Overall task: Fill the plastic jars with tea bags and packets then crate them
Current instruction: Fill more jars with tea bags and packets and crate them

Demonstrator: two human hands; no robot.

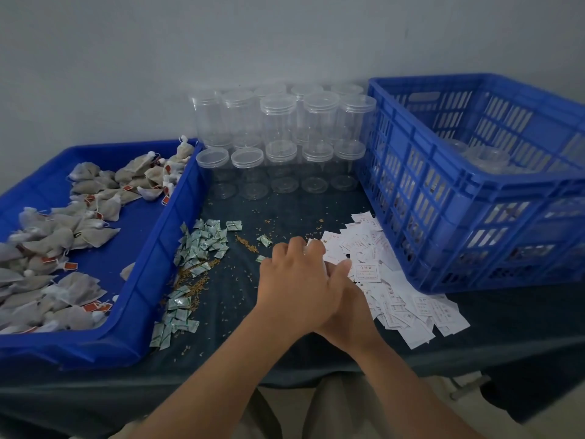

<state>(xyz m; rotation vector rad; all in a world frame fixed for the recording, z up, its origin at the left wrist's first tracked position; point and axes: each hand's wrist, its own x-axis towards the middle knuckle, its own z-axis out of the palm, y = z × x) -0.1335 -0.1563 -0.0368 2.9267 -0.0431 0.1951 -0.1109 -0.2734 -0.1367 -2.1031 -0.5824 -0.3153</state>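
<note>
My left hand (294,274) and my right hand (351,305) overlap at the middle of the table, the left one on top. Both curl round a clear plastic jar (316,248), which they almost fully hide. Only a pale sliver of it shows between the fingers. Grey tea bags (79,242) with red tags lie in a blue tray (177,210) on the left. Small green packets (202,245) are scattered beside the tray. White paper slips (395,299) lie just right of my hands. Several empty lidded jars (278,122) are stacked at the back.
A blue slatted crate (443,217) stands at the right with a few jars (487,156) inside. Loose brown grains (247,243) litter the dark tablecloth (506,327). A grey wall runs behind the jars. The table's front edge is near my forearms.
</note>
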